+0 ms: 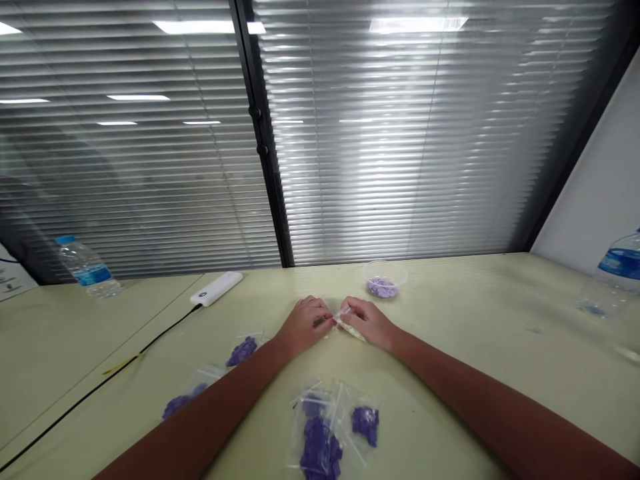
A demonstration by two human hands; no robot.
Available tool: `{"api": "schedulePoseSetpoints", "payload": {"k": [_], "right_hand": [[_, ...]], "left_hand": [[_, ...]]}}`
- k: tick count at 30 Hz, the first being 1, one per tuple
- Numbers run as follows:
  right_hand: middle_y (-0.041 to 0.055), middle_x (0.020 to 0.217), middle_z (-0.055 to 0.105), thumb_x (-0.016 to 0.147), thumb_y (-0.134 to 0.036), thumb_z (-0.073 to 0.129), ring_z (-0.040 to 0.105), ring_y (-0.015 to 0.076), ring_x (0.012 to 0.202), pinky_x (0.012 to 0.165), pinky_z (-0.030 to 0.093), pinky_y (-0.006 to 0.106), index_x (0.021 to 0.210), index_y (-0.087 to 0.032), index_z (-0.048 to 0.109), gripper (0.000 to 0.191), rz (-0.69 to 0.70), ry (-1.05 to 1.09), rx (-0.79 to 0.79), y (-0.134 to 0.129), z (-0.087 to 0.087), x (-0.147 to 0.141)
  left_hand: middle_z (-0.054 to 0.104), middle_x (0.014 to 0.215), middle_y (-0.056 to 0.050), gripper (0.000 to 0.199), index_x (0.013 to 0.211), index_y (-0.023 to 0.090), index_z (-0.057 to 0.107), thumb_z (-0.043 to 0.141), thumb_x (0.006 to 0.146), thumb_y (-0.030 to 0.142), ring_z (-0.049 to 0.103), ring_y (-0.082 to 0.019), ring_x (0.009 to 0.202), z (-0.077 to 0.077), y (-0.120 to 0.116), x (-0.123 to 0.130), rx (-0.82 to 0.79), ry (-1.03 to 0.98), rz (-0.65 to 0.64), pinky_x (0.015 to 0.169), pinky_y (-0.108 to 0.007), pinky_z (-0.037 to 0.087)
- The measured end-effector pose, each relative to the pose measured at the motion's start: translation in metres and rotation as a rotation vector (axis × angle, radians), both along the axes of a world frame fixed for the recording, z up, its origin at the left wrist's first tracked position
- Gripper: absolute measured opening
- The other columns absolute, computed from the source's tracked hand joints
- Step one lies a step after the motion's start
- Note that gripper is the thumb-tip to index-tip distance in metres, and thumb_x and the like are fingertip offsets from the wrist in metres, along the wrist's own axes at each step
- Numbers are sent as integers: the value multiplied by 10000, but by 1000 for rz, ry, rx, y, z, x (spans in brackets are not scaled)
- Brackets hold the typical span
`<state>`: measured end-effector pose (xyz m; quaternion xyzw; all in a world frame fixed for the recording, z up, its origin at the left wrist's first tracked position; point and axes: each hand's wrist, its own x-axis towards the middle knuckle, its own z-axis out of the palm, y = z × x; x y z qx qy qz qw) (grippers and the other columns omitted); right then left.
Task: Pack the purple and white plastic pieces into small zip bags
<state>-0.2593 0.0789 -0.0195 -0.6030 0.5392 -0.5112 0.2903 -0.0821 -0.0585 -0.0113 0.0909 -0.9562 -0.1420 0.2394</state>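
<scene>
Far left: a white paper sign (10,281) pokes in at the corner, and a clear plastic water bottle with a blue label (86,268) sits on the pale green counter (480,380).

Cable side: a white power bank (216,289) trails a thin black cable (107,368) off toward the front edge, with a little yellow strip (120,364) lying by it.

Purple stuff: small clear zip bags of purple pieces sit at (242,351) and (183,400), just left of the left forearm, plus two more (320,433) up front between the arms.

Left hand (305,327): grip is closed, fingertips pinching one end of a small clear plastic bag (347,325). Something dark shows by the fingers, can't tell what.

Bag: held between both hands, mid-counter, with pale contents that are too small to make out.

Right hand (367,325): grip is pressed together on the other end of the bag.

Handling tip: thin film like this seems best worked right at the fingertips, with both hands close together.

Tub: a clear round plastic tub of lilac pieces (384,280) sits just past the hands, near the far edge.

Far right: another clear water bottle with a blue label (614,272) stands well off, with plenty of open counter before it.
</scene>
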Motion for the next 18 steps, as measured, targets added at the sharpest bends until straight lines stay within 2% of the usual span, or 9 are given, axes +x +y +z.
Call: {"api": "schedulePoseSetpoints", "payload": {"k": [4, 8, 10, 13, 15, 18], "right_hand": [[-13, 767, 645, 933, -446, 600, 545, 142, 677, 633, 387, 246, 891, -197, 588, 253, -60, -17, 5, -1, -1, -1], [-37, 707, 541, 929, -431, 602, 477, 130, 654, 617, 355, 242, 833, -201, 559, 253, -167, 32, -28, -2, -2, -1], [-35, 715, 519, 917, -424, 623, 467, 131, 667, 616, 345, 241, 819, -200, 563, 252, -160, 59, -40, -2, -2, 0], [-31, 727, 526, 905, -444, 644, 469, 132, 673, 608, 336, 239, 844, -202, 592, 255, -99, 84, -36, -1, 0, 0], [-31, 719, 550, 901, -472, 648, 473, 131, 655, 604, 333, 238, 859, -203, 600, 276, -44, 27, -15, 0, 1, 0], [-9, 752, 644, 920, -523, 606, 507, 137, 643, 603, 353, 242, 872, -203, 593, 324, 14, -83, 13, 2, 2, -1]], "left_hand": [[682, 951, -38, 191, 941, 230, 740, 562, 881, 198, 582, -212, 964, 3, -5, 3, 146, 14, -38, 893, -337, 437], [666, 1114, -39, 356, 1090, 251, 720, 642, 757, 155, 567, -239, 1100, 3, -9, 7, 227, -39, -120, 1028, -358, 422], [667, 1120, -37, 320, 1062, 247, 716, 715, 747, 194, 576, -243, 1106, 3, -9, 8, 236, -43, -138, 1046, -363, 412], [686, 1036, -44, 217, 965, 222, 714, 770, 795, 344, 611, -236, 1025, 5, -7, 7, 267, -17, -104, 953, -343, 456], [698, 981, -48, 229, 919, 214, 720, 756, 828, 421, 626, -229, 970, 7, -5, 6, 282, -5, -88, 902, -333, 468], [706, 946, -51, 204, 885, 216, 747, 700, 883, 415, 634, -221, 953, 7, -4, 5, 288, -1, -57, 897, -330, 467]]}}
